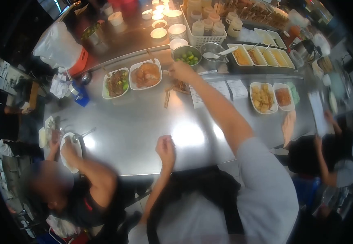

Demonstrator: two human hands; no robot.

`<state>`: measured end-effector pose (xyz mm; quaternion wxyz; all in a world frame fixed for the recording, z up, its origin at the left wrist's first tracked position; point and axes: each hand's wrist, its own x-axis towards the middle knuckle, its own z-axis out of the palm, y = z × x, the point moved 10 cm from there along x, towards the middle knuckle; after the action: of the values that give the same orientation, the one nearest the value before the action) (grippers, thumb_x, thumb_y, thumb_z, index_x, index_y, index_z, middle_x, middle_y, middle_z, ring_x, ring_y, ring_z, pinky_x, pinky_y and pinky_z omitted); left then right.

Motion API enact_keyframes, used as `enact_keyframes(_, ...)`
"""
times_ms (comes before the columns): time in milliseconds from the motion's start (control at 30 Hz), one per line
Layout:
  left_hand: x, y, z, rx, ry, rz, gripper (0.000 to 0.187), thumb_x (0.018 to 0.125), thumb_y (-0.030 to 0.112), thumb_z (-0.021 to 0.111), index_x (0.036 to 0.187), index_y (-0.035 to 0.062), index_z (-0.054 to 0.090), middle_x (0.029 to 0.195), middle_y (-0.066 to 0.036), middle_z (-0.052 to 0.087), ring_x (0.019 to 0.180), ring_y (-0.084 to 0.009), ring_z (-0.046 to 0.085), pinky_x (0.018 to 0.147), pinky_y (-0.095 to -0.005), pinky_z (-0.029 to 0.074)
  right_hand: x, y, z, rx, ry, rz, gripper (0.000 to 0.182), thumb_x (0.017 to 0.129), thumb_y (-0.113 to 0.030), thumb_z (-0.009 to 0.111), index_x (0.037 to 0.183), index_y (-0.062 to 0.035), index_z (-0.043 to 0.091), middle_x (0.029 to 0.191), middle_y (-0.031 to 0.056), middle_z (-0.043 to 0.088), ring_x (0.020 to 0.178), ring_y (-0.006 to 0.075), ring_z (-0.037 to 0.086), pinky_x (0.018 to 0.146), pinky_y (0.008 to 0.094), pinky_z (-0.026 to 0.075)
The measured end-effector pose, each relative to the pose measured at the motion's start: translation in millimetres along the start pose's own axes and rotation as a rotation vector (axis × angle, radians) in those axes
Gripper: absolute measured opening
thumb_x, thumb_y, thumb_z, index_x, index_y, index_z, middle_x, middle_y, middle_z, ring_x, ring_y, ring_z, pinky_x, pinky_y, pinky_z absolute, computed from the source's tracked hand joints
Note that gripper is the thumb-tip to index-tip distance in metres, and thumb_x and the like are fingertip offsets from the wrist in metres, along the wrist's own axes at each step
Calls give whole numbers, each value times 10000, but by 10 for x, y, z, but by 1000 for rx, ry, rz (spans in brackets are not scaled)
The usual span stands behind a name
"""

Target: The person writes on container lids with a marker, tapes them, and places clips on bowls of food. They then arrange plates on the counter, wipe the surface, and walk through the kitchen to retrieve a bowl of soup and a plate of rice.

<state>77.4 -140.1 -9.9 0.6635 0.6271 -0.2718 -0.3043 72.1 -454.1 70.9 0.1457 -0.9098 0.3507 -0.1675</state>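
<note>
My right hand (181, 72) reaches across the steel counter, beside the metal bowl of green limes (187, 55). Its fingers pinch a small light piece that looks like a wooden clothespin. Below it lie several wooden clothespins (167, 99) near printed order slips (211, 93). To its left stands a white dish of sliced meat (145, 75), with a clothespin on its rim, and a dish of meat and greens (116, 83). My left hand (166, 150) hovers over the counter's near edge, fingers curled, nothing visible in them.
On the right are a dish of yellow chunks (263, 98) and a dish of orange-brown food (283, 97). Sauce trays (261, 56) and a white bottle basket (207, 40) line the back. A co-worker (91, 183) handles a white plate (68, 158); another person (322, 150) stands right.
</note>
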Motion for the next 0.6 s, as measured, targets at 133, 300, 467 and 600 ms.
enact_keyframes(133, -2, 25, 9, 22, -11, 42, 103, 888, 92, 475, 854, 7, 523, 617, -1, 470, 514, -54, 412, 470, -188, 340, -115, -129, -249, 221, -124, -155, 182, 726, -152, 619, 837, -16, 667, 784, 152, 638, 701, 296, 613, 637, 378, 468)
enact_keyframes(300, 2, 43, 1, -46, -19, 40, 93, 882, 79, 472, 876, 3, 525, 637, -6, 481, 521, -57, 420, 481, -192, 357, -498, 73, -224, 138, -172, 191, 257, 749, -249, 586, 719, -2, 650, 770, 198, 623, 738, 347, 598, 679, 420, 461)
enact_keyframes(467, 66, -23, 2, -3, -19, -18, 130, 863, 78, 496, 940, -17, 540, 744, -64, 559, 616, -113, 529, 544, -225, 439, -871, 236, -167, 226, 29, 379, 375, 801, -353, 540, 780, 10, 627, 766, 208, 617, 771, 359, 597, 704, 441, 453)
enact_keyframes(600, 584, 99, 74, 262, -7, 151, 282, 867, 127, 505, 1109, -16, 487, 1074, -129, 531, 978, -208, 516, 848, -315, 409, -1115, -50, -110, 218, -76, 373, 444, 825, -414, 508, 809, 20, 602, 743, 210, 608, 757, 365, 595, 700, 444, 453)
